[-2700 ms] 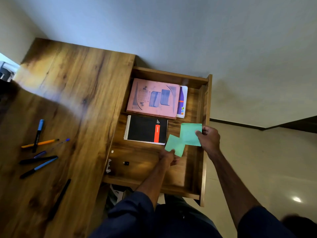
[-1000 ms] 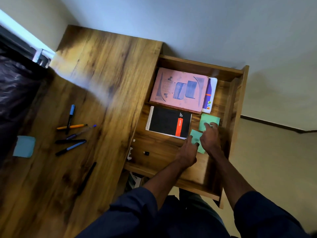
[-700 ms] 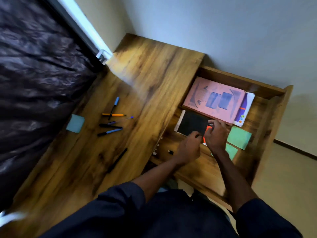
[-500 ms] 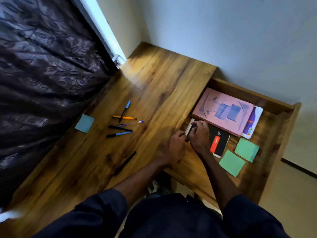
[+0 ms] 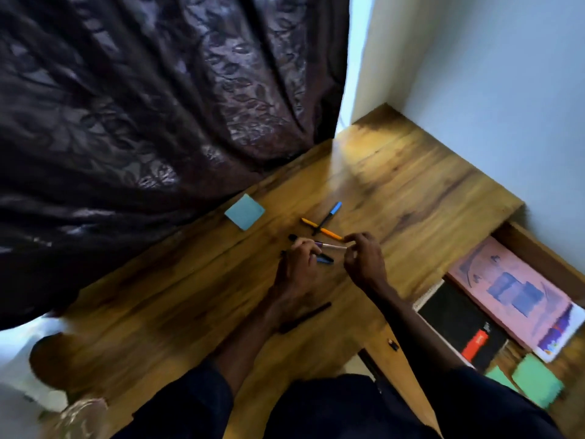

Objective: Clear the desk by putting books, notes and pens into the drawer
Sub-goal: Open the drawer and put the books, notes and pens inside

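Note:
On the wooden desk (image 5: pixel 395 185) both hands meet over a cluster of pens. My left hand (image 5: pixel 297 267) curls down on a blue pen and a black pen (image 5: pixel 324 258) and touches one end of a purple-tipped pen (image 5: pixel 330 246). My right hand (image 5: pixel 364 261) pinches that pen's other end. Just beyond lie an orange pen (image 5: pixel 323 230) and a blue-capped black pen (image 5: pixel 327 217), crossed. Another black pen (image 5: pixel 307 316) lies beside my left forearm. A blue note pad (image 5: pixel 244 211) sits further left. The open drawer (image 5: pixel 544 253) at the right holds a pink book (image 5: pixel 512 286), a black notebook (image 5: pixel 459 324) and green notes (image 5: pixel 538 383).
A dark patterned curtain (image 5: pixel 158 106) hangs along the desk's far left edge. A pale wall (image 5: pixel 490 90) bounds the desk and drawer at the back. A small dark object (image 5: pixel 393 344) lies in the drawer's near corner. A white booklet (image 5: pixel 566 334) sticks out from under the pink book.
Both hands let go of the green notes in the drawer and moved left across the desk to the pens. My view swung left toward the curtain.

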